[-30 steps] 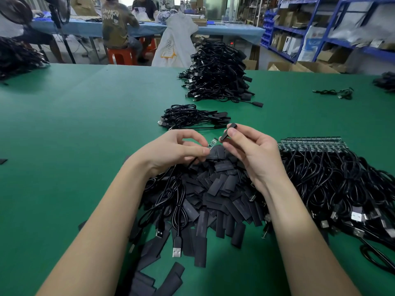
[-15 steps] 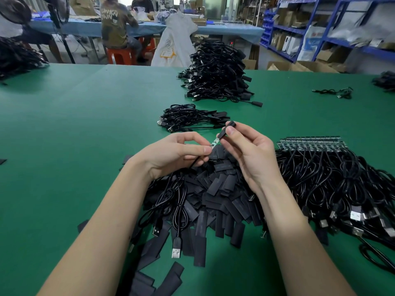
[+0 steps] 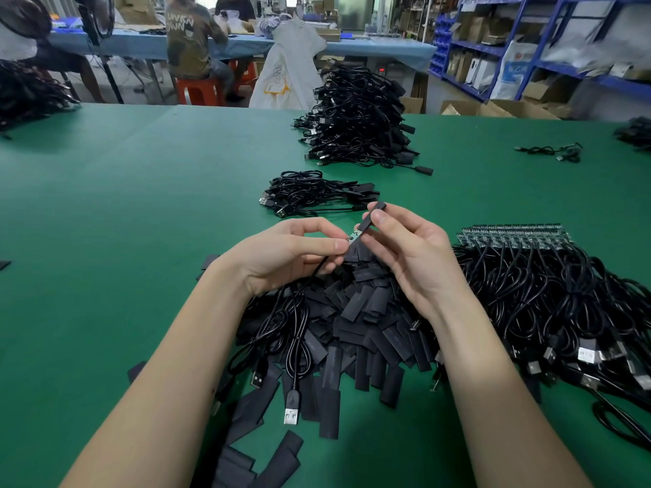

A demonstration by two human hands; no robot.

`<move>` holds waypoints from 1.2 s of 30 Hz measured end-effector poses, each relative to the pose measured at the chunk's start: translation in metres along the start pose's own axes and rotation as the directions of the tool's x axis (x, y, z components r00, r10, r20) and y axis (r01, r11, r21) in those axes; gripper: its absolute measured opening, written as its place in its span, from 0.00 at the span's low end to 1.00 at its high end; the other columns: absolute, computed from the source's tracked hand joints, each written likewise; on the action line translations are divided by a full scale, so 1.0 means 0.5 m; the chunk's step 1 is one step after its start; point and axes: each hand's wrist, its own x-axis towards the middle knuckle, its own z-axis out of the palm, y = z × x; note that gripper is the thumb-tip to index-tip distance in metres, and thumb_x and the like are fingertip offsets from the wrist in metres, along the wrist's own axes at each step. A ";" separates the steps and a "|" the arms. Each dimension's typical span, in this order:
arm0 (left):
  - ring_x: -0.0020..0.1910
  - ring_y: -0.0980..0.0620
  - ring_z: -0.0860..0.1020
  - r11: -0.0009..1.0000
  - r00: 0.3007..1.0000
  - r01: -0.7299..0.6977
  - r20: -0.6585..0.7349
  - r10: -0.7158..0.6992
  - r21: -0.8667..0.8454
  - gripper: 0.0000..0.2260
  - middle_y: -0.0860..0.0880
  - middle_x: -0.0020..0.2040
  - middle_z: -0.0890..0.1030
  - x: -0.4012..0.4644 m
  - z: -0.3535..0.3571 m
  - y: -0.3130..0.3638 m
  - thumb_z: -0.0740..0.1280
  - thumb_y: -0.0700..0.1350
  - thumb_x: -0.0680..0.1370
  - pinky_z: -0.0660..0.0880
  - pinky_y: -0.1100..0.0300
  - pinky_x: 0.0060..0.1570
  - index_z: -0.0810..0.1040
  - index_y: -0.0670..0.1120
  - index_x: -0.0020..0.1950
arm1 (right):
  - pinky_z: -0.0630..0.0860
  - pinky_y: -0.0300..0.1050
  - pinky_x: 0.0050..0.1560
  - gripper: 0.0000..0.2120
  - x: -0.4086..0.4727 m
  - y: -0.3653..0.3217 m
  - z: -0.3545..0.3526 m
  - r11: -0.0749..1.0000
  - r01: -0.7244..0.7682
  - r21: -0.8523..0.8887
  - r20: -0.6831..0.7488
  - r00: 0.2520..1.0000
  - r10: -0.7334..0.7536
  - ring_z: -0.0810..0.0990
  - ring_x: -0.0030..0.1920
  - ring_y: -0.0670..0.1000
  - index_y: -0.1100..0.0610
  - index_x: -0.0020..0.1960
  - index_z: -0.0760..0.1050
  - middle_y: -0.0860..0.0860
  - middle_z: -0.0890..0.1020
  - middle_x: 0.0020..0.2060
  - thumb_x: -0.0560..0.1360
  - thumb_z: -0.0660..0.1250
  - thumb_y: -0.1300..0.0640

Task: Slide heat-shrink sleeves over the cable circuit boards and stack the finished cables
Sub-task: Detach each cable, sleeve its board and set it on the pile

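Observation:
My left hand [image 3: 285, 255] pinches a black cable just behind its small green circuit board [image 3: 354, 236]. My right hand [image 3: 412, 255] holds a black heat-shrink sleeve [image 3: 373, 215] between thumb and forefinger, its lower end over the tip of the board. Below my hands lies a heap of loose flat black sleeves [image 3: 355, 311]. To the right, a mass of black cables [image 3: 549, 297] ends in a neat row of bare boards [image 3: 510, 236]. A small stack of sleeved cables [image 3: 313, 193] lies just beyond my hands.
A taller pile of cables [image 3: 355, 118] stands farther back on the green table [image 3: 141, 206]. One loose cable [image 3: 549, 151] lies at the far right. Another cable heap [image 3: 24, 93] sits far left. Two people sit at a blue table [image 3: 352, 47] behind; blue shelves [image 3: 528, 40] line the right.
Both hands have risen slightly. The sleeve in my right hand has met the circuit board held by my left, and the board's tip now enters the sleeve.

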 end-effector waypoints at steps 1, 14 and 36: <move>0.35 0.54 0.79 1.000 1.000 -0.003 0.002 0.003 0.000 0.07 0.47 0.38 0.81 0.001 -0.001 -0.001 0.72 0.38 0.70 0.77 0.65 0.37 0.78 0.42 0.45 | 0.82 0.38 0.47 0.05 0.000 -0.002 -0.003 1.000 -0.017 0.015 0.013 1.000 0.017 0.86 0.47 0.48 0.60 0.51 0.84 0.52 0.87 0.45 0.77 0.70 0.64; 0.35 0.54 0.79 1.000 1.000 0.024 0.002 -0.024 -0.020 0.05 0.47 0.38 0.80 0.001 -0.005 -0.002 0.72 0.38 0.70 0.78 0.66 0.37 0.79 0.44 0.43 | 0.82 0.37 0.48 0.11 -0.002 -0.001 -0.010 1.000 -0.002 -0.015 0.097 0.995 0.003 0.87 0.49 0.49 0.58 0.50 0.85 0.56 0.87 0.47 0.67 0.76 0.60; 0.34 0.54 0.79 0.999 1.000 -0.009 -0.014 0.009 0.048 0.07 0.47 0.37 0.81 -0.007 -0.006 0.006 0.72 0.36 0.69 0.78 0.65 0.37 0.77 0.41 0.45 | 0.82 0.37 0.46 0.10 -0.016 -0.035 -0.018 0.984 0.030 -0.174 0.191 0.982 0.004 0.87 0.45 0.52 0.56 0.50 0.85 0.58 0.87 0.49 0.68 0.76 0.60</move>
